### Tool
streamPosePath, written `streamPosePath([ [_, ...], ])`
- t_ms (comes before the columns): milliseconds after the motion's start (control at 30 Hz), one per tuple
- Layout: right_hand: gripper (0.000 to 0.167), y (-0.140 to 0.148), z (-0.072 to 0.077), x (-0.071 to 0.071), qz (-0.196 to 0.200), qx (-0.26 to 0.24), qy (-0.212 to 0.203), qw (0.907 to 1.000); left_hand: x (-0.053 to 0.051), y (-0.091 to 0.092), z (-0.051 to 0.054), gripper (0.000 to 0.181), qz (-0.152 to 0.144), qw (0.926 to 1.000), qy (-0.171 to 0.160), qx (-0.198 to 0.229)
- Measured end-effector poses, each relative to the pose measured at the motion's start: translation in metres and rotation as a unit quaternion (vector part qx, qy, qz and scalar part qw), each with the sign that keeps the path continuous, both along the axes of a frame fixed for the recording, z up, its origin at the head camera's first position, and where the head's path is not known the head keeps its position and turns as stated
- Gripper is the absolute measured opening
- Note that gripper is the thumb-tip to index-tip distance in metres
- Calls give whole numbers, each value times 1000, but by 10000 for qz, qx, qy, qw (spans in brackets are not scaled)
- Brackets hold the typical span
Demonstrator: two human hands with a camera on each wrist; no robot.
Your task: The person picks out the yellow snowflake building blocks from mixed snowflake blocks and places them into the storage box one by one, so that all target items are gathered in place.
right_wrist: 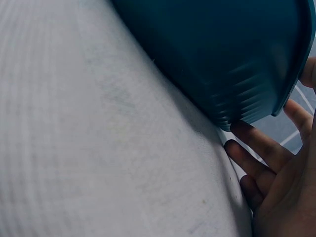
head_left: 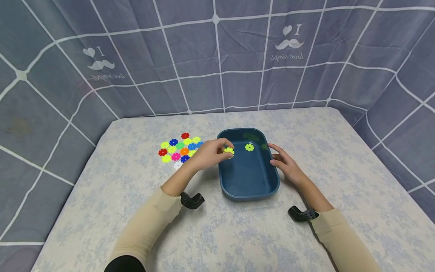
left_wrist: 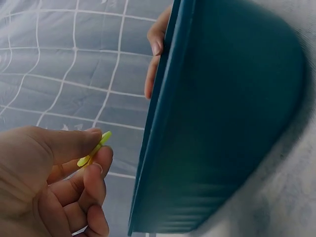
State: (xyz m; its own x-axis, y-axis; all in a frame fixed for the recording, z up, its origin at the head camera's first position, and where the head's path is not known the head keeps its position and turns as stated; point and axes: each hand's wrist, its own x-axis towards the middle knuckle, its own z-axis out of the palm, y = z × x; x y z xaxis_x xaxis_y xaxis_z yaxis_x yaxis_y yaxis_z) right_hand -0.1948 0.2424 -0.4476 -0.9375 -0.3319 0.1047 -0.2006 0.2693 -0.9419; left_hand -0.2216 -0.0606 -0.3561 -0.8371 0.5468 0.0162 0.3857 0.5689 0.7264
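Note:
A yellow-green plastic snowflake disc [head_left: 229,152] is pinched between the thumb and fingers of my left hand [head_left: 210,154], above the left rim of a dark teal bin [head_left: 249,177]. Seen from the left wrist, the disc [left_wrist: 95,149] is nearly edge-on, beside the bin's outer wall [left_wrist: 222,113]. Another yellow-green disc [head_left: 249,147] lies inside the bin towards its far end. My right hand [head_left: 287,164] rests against the bin's right side, thumb and a finger at the rim. In the right wrist view its spread fingers [right_wrist: 264,148] lie along the ribbed outer wall.
Left of the bin, several loose snowflake discs [head_left: 184,151] in red, blue, yellow-green, orange, pink, green and white lie grouped on the pale patterned table [head_left: 119,196]. A grey-blue curtain with white lines [head_left: 190,56] hangs behind and at both sides.

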Motion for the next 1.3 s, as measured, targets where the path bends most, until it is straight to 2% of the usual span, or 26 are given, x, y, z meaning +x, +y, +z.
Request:
streamPosePath([
  [333,60,1,0,0,-97,82,-36,9999,-10,16,8,24,-220,9996,199,-38],
  [700,59,2,1,1,-95,78,-59,9999,-11,34,16,26,-334,9991,247,46],
  [900,59,0,1,0,-93,19,-107,9999,-17,43,13,28,-422,9987,280,20],
  [1100,58,-2,1,-1,-89,6,-154,9998,-25,47,10,29,-365,9987,344,-79],
  [1300,58,-2,1,0,-65,-37,-159,9998,-34,55,2,28,-352,9991,104,218],
])
